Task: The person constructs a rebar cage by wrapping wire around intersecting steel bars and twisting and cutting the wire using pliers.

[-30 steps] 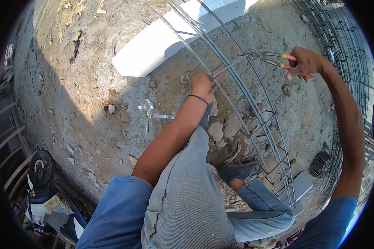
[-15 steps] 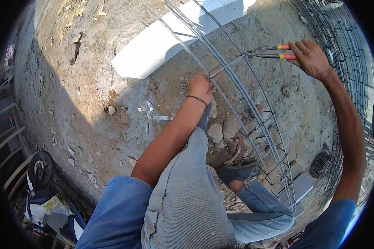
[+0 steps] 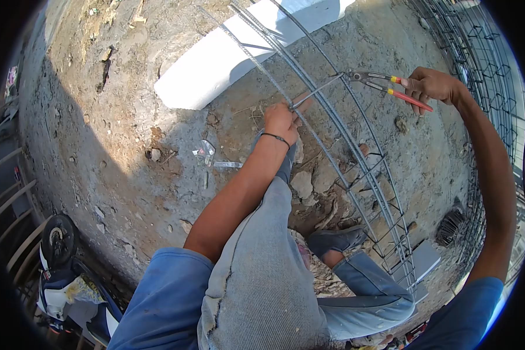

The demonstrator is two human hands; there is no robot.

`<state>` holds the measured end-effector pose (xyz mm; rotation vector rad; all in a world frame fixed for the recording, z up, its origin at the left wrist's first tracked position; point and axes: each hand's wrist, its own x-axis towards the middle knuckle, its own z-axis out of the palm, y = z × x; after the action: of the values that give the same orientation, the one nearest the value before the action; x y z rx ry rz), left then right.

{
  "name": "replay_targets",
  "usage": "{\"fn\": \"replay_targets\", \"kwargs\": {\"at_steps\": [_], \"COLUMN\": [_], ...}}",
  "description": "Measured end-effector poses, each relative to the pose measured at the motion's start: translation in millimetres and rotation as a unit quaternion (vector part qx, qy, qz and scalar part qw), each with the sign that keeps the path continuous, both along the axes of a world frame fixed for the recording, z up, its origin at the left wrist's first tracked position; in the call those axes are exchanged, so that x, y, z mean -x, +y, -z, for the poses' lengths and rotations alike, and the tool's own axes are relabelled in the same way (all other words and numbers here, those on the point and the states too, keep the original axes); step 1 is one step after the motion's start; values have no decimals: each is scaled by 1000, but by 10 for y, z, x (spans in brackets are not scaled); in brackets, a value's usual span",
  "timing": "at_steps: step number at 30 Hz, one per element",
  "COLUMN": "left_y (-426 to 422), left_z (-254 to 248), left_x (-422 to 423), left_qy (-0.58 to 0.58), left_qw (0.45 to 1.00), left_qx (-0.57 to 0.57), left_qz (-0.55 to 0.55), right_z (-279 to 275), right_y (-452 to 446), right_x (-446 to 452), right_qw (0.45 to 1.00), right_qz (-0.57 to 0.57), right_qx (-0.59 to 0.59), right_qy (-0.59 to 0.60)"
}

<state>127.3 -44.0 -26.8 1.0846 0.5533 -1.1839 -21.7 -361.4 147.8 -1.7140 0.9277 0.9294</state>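
Observation:
A long cage of steel bars (image 3: 336,119) with stirrups runs from the top centre down to the lower right. My left hand (image 3: 280,118), a dark band at its wrist, is closed on the cage where a stirrup (image 3: 316,91) meets the near bar; its fingertips are partly hidden. On the far side, my right hand (image 3: 429,87) grips long pincers (image 3: 379,81) with red and yellow handles. Their handles are spread apart, and the jaws are at the far bar beside the stirrup's end. Whether the jaws grip a wire is too small to tell.
A white block (image 3: 210,79) lies on the rough ground behind the cage. More steel cages (image 3: 478,64) stand at the right, above a bundle of short rods (image 3: 450,227). Broken stones (image 3: 303,185) lie near my foot. A motorbike (image 3: 64,280) is at the lower left.
The pincers' handles came closer together and then spread apart again. My right hand rose, then came back down and turned with them. My left hand has hardly moved.

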Motion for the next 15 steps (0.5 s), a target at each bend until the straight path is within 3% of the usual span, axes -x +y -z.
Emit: {"fn": "replay_targets", "kwargs": {"at_steps": [1, 3, 4, 6, 8, 9, 10, 11, 13, 15], "left_y": [-2, -6, -2, -15, -4, 11, 23, 16, 11, 11], "left_z": [16, 9, -2, -12, -26, -35, -35, -34, -34, -47], "left_x": [3, -27, -1, -3, -5, 9, 10, 4, -5, -14], "left_qy": [-2, 1, 7, 15, 20, 6, -9, -8, -11, -8], "left_qw": [1000, 1000, 1000, 1000, 999, 1000, 1000, 1000, 1000, 1000], "left_qx": [4, 2, -1, 0, -2, 8, 18, 21, 7, 6], "left_qz": [2, -8, -12, -22, -34, -25, -17, -21, -9, -13], "right_z": [-39, -164, -193, -191, -170, -151, -163, -168, -235, -197], "right_y": [52, 180, 231, 307, 349, 352, 334, 306, 361, 343], "right_x": [-29, -113, -119, -102, 5, 75, 142, 196, 198, 223], "right_qw": [1000, 966, 965, 906, 875, 841, 778, 775, 525, 514], "right_qz": [-1, -227, -232, -301, -312, -316, -407, -411, -511, -527], "right_qx": [1, 119, 120, 297, 363, 422, 448, 450, 570, 568], "right_qy": [1, 20, 26, -28, -74, -123, -166, -166, -372, -367]}}
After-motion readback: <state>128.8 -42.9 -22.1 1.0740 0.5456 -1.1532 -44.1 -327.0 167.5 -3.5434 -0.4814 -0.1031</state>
